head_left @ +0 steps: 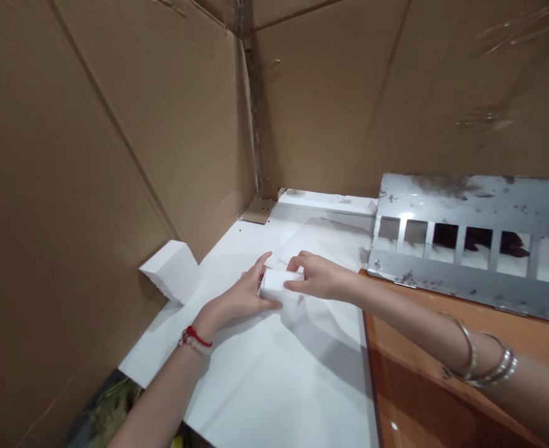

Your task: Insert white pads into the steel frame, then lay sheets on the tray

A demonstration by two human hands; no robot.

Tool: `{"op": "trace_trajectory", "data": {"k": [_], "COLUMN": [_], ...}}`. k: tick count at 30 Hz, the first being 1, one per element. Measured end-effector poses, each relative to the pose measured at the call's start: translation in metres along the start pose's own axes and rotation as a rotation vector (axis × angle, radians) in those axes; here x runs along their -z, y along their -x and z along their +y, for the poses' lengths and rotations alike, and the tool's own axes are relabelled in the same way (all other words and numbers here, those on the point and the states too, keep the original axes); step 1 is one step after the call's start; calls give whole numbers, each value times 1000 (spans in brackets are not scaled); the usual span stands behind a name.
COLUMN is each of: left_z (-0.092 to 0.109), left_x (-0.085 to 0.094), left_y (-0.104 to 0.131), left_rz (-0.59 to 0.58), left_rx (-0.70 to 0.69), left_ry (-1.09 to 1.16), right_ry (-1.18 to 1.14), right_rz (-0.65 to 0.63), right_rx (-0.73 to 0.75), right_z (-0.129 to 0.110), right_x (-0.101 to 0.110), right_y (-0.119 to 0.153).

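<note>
A small white block, possibly a stack of paper or cards (274, 283), is held over the white tabletop (274, 379) near the middle of the view. My left hand (244, 292) grips it from the left, thumb along the near side and fingers behind. From the right, my right hand (318, 277) pinches its right end between thumb and fingers. Against the cardboard on the left leans a larger white stack (174, 270), tilted.
Cardboard walls (321, 112) rise at the left and back. On the right, a stained metal plate with rectangular openings (470, 292) lies by an orange-brown surface (414, 323). A white strip (330, 202) runs along the back edge. Dark items show below the table's left edge.
</note>
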State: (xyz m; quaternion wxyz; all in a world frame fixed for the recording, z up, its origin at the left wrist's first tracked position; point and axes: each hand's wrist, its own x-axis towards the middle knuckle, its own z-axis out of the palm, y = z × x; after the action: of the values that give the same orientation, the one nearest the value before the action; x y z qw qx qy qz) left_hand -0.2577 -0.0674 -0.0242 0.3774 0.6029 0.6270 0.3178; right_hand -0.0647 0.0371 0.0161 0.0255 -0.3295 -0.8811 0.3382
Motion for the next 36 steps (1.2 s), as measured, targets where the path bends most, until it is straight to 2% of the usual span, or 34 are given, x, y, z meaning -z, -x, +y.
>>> {"op": "trace_trajectory", "data": {"k": [10, 18, 26, 36], "left_z": [-7, -8, 0, -4], "left_x": [-1, -2, -4, -3], "left_y": [-4, -4, -2, -3], "left_rz": [16, 46, 40, 58], "left_rx": [-9, 41, 94, -62], "left_ry": [-15, -17, -29, -106], "right_ry": [42, -115, -273, -242], "right_rz": [-129, -293, -350, -375], "right_rx": [-61, -131, -192, -135], "right_z": [-11, -3, 2, 11], "right_x": [5, 12, 9, 6], "right_y": [-5, -12, -12, -19]}}
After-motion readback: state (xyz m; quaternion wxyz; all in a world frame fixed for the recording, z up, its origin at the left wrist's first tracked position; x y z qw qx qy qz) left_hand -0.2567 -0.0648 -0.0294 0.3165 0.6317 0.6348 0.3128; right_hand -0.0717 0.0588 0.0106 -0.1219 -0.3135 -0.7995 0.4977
